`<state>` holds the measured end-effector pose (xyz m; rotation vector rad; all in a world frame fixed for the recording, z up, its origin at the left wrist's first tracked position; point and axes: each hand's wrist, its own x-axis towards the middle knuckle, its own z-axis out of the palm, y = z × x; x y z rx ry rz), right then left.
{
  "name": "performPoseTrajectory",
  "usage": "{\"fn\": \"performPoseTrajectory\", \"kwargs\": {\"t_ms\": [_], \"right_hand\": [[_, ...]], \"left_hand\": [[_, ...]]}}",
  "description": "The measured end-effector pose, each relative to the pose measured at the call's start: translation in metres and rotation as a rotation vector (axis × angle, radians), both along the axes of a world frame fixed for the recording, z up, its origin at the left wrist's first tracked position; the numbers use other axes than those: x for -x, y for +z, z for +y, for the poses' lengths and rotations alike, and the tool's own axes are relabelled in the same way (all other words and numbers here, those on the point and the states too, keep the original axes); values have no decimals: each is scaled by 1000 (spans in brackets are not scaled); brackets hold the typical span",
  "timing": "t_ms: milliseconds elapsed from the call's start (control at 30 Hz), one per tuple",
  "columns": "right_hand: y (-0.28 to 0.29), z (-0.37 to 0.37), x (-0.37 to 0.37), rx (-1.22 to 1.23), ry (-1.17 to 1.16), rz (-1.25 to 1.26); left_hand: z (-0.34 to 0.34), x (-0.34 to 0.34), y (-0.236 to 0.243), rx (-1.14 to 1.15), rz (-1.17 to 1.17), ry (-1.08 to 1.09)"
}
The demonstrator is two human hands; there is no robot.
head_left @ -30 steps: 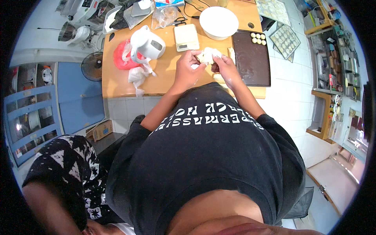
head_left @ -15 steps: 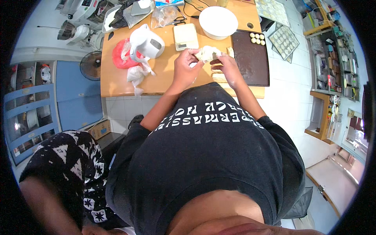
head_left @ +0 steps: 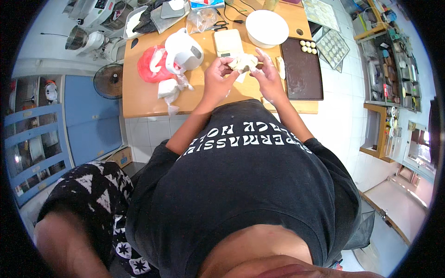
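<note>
Dough (head_left: 244, 61) sits pinched between both hands above the wooden counter (head_left: 153, 99), just in front of the small scale (head_left: 226, 42). Left hand (head_left: 217, 78) has a closed grip on its left edge; right hand (head_left: 268, 74), floury, grips the right edge. Dark tray (head_left: 302, 74) lies just right, white bowl (head_left: 266, 28) behind.

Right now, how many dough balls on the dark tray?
4 visible, small pale balls clustered at the far left corner of the dark tray. More may blur together.
</note>
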<state>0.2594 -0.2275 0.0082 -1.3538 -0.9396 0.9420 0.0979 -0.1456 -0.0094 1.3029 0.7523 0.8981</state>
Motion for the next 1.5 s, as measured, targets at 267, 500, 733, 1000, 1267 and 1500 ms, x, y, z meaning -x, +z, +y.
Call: {"fn": "performPoseTrajectory", "kwargs": {"t_ms": [267, 500, 733, 1000, 1267, 1500], "right_hand": [[9, 18, 31, -37, 21, -462], [-2, 28, 64, 50, -64, -170], [5, 36, 96, 81, -133, -313], [-12, 50, 110, 225, -15, 916], [-3, 57, 159, 106, -239, 212], [-22, 52, 162, -26, -193, -805]], "left_hand": [[26, 38, 12, 26, -40, -43], [44, 63, -2, 41, -50, -106], [60, 89, 7, 151, -31, -180], [78, 118, 1, -200, -47, -273], [92, 138, -1, 128, -127, -207], [106, 153, -2, 406, -279, -376]]}}
